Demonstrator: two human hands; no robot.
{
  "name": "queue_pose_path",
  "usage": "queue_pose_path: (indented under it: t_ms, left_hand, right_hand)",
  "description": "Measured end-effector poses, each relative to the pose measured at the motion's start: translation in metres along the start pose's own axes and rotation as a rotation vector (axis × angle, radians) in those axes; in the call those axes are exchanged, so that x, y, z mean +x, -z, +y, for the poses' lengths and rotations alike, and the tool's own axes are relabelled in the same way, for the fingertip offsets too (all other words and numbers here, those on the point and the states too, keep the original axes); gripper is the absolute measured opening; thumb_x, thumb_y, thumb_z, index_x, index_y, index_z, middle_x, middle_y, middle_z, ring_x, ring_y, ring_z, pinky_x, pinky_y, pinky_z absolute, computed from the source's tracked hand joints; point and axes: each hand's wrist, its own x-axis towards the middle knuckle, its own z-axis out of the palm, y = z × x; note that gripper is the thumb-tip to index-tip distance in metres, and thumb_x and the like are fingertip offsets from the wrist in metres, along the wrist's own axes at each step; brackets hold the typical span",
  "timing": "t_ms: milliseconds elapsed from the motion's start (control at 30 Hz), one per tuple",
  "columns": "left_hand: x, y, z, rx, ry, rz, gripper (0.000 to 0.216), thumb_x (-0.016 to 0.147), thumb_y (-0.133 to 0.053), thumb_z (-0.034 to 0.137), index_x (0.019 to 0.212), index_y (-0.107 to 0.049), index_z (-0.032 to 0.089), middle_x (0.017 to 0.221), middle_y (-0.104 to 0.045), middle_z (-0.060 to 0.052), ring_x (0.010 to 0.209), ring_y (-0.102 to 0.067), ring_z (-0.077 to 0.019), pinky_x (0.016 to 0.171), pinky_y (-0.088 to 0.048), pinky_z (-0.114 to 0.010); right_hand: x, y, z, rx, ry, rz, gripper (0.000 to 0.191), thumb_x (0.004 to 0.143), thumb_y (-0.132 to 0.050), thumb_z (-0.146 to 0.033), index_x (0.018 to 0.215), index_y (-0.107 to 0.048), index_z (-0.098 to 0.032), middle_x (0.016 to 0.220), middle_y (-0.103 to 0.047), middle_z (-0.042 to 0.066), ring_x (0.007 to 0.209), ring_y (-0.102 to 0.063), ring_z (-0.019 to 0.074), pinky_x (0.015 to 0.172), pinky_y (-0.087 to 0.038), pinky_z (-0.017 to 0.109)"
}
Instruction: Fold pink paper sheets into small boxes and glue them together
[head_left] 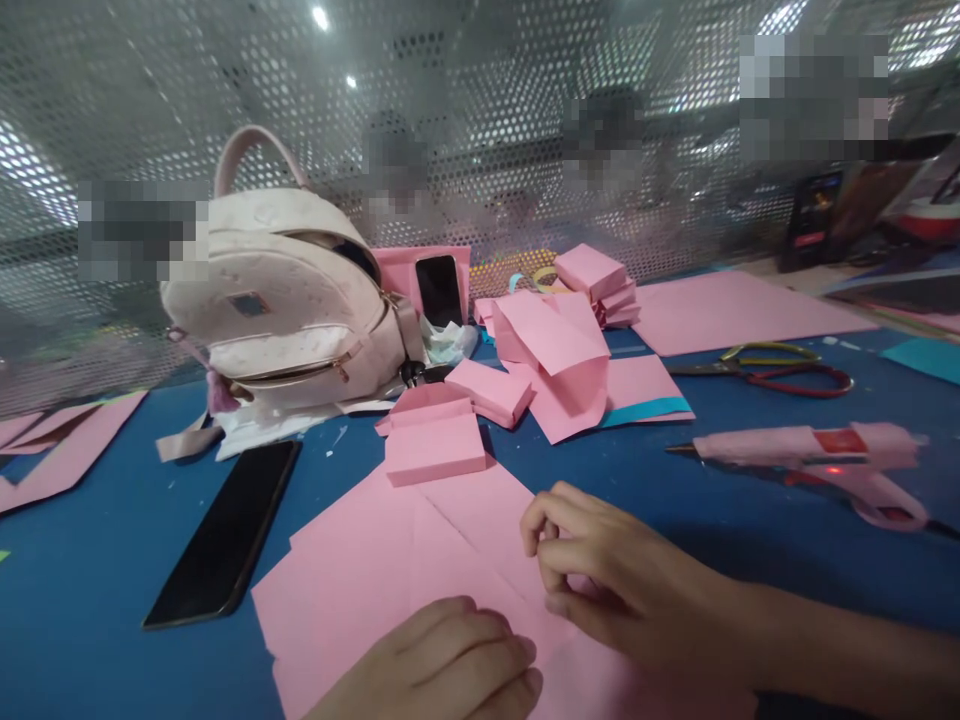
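Left hand: the left hand (442,665) comes in from the bottom edge, back of the hand up, fingers curled under into a loose fist, knuckles bearing down on the near part of the pink sheet (375,570).
Right hand: the right hand (607,575) reaches in from the right with the forearm lying low across the table (75,600), wrist nearly flat. Its fingers are bent in towards the thumb, the tips bunched close over the sheet's right side (whether a fold of paper sits between them cannot be told).
Spacing: the two hands are near each other but apart, the right one further from the body.
Pink sheet: flat on the blue table directly in front of the person, creased, under both hands.
Folded box: a small pink paper box (433,445) stands at the sheet's far edge.
Phone: a dark phone (225,535) lies face up to the left of the sheet.
Backpack: a pale pink backpack (285,310) stands behind the phone.
Glue gun: a pink glue gun (810,450) lies on its side beyond the right forearm.
Scissors: scissors (772,368) lie further back on the right.
Paper pile: loose pink paper pieces (559,360) are heaped behind the box.
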Motion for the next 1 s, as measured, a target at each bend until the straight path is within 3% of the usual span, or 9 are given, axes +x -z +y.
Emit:
queue_pose_path:
  t_ms: [567,1000]
  left_hand:
    - [-0.001,-0.0008,-0.0006,0.006,0.007,0.034,0.022,0.102,-0.05,0.017,0.107,-0.071,0.019,0.103,-0.076,0.004,0.091,-0.069,-0.01,0.093,-0.054,-0.023]
    - [0.0004,0.0018,0.0004,0.029,-0.022,-0.009,0.021,0.101,-0.051,0.015,0.109,-0.071,0.016,0.101,-0.075,0.002,0.09,-0.069,-0.0108,0.091,-0.056,-0.023]
  right_hand:
    - [0.0009,-0.0042,0.0,-0.102,0.027,0.003,0.012,0.084,-0.055,-0.008,0.081,-0.053,-0.019,0.105,-0.058,0.003,0.093,-0.049,0.0192,0.079,-0.038,0.034]
    - [-0.0003,-0.0055,-0.0004,-0.176,0.052,0.009,0.013,0.084,-0.057,-0.008,0.081,-0.051,-0.019,0.104,-0.058,0.001,0.092,-0.049,0.0182,0.077,-0.039,0.033]
